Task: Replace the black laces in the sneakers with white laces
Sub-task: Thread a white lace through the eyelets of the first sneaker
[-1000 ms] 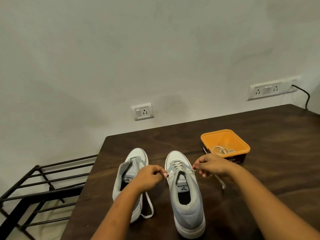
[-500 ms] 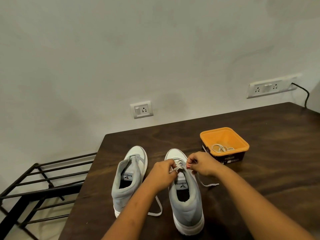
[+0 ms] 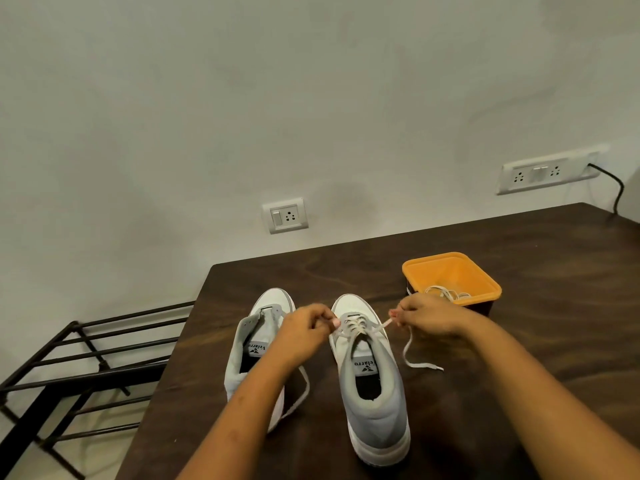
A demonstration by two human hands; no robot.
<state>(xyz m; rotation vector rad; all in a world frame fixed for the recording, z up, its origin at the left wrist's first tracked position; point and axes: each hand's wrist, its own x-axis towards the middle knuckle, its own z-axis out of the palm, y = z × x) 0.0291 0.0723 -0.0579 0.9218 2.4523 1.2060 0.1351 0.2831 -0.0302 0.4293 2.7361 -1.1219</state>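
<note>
Two grey-and-white sneakers stand side by side on the dark wooden table (image 3: 519, 341), toes pointing away from me. The right sneaker (image 3: 372, 386) carries a white lace (image 3: 356, 325) threaded through its front eyelets. My left hand (image 3: 304, 329) pinches the lace's left end beside the eyelets. My right hand (image 3: 426, 315) pinches the right end, pulled out taut to the right. Loose lace tails trail onto the table on both sides. The left sneaker (image 3: 254, 344) shows no lace, and my left forearm partly covers it.
An orange square tub (image 3: 450, 271) with another white lace coiled inside stands just behind my right hand. A black metal rack (image 3: 79, 368) sits off the table's left edge. Wall sockets and a black cable are on the wall behind.
My hands were close together over the right sneaker's eyelets half a second ago. They have moved apart, drawing the white lace taut to both sides.
</note>
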